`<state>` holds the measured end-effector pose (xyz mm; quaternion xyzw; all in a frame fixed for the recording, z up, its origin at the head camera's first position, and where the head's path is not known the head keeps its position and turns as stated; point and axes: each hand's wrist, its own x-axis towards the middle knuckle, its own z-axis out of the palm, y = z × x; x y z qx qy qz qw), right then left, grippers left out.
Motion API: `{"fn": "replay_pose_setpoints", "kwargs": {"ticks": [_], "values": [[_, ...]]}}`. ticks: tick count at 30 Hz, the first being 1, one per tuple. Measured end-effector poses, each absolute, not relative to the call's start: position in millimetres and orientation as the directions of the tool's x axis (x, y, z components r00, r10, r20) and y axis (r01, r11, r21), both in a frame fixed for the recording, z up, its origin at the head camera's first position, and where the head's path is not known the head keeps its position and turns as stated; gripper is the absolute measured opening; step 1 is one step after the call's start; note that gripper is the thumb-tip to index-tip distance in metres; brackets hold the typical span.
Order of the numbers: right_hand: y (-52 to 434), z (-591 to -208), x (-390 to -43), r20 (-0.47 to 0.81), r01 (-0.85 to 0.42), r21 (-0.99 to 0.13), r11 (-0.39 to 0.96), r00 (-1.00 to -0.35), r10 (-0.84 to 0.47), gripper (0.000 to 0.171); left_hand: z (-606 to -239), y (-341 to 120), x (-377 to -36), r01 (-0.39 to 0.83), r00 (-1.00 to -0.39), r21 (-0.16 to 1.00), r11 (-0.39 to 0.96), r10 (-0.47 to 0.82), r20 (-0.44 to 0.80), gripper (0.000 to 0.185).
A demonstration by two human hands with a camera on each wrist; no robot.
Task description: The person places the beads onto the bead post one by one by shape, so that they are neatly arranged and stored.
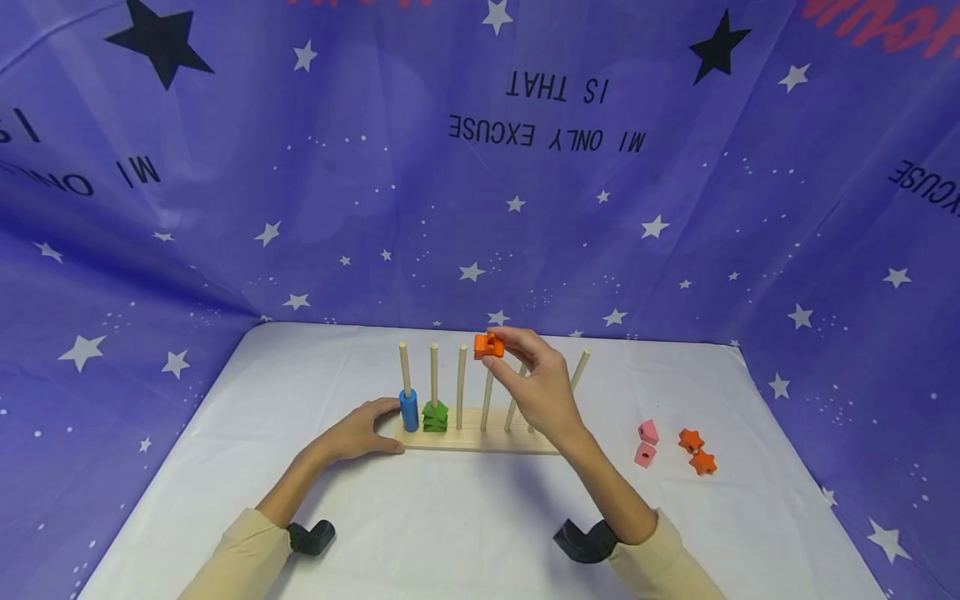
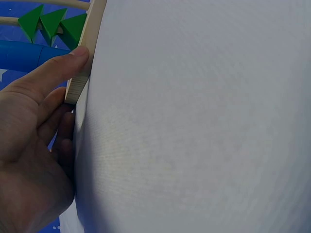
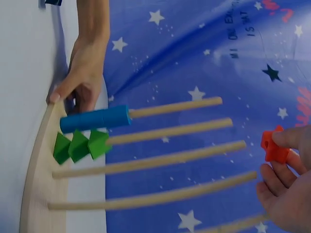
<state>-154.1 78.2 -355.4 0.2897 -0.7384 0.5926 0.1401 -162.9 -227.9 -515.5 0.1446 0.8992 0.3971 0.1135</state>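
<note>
A wooden peg board (image 1: 480, 440) with several upright pegs lies on the table. My left hand (image 1: 358, 432) holds its left end, thumb at the front edge and fingers round the back, as the left wrist view shows. Blue cylinders (image 1: 408, 411) are stacked on the leftmost peg, and three green triangular blocks (image 3: 77, 146) sit on the second. Above the board, my right hand (image 1: 543, 387) pinches an orange star block (image 1: 488, 346) between thumb and fingers. In the right wrist view the star block stays apart from the peg tips, close to the third and fourth pegs.
Right of the board lie two pink blocks (image 1: 645, 454) with holes and two more orange star blocks (image 1: 703, 462). A white cloth (image 1: 450, 533) covers the table. Purple star-printed fabric (image 1: 420, 208) hangs behind and at both sides.
</note>
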Motion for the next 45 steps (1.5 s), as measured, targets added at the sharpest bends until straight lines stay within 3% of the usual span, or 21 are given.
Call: {"fn": "replay_pose_setpoints", "kwargs": {"ticks": [4,11,17,29,37,45], "values": [[58,-357,-160,0.554,-0.600,-0.785,0.153,-0.791,-0.260,0.034,-515,-228,-164,0.178,-0.931,0.740,0.648,0.355,-0.086,0.086],[45,-370,-165,0.474,-0.513,-0.840,0.176,-0.853,-0.219,0.034,-514,-226,-162,0.178,-0.929,0.739,0.650,0.359,-0.092,0.084],[43,-399,-166,0.410,-0.437,-0.886,0.152,-0.894,-0.181,0.040,-513,-227,-162,0.168,-0.931,0.733,0.659,0.350,-0.101,0.084],[43,-488,-163,0.164,-0.209,-0.943,0.260,-0.969,-0.185,0.024,-516,-229,-164,0.171,-0.928,0.742,0.648,0.359,-0.099,0.085],[46,-515,-165,0.132,-0.192,-0.924,0.330,-0.971,-0.198,0.023,-516,-228,-164,0.179,-0.927,0.737,0.652,0.363,-0.096,0.085],[63,-503,-156,0.051,-0.164,-0.910,0.382,-0.956,-0.290,0.051,-514,-227,-165,0.177,-0.929,0.734,0.656,0.358,-0.096,0.085]]}}
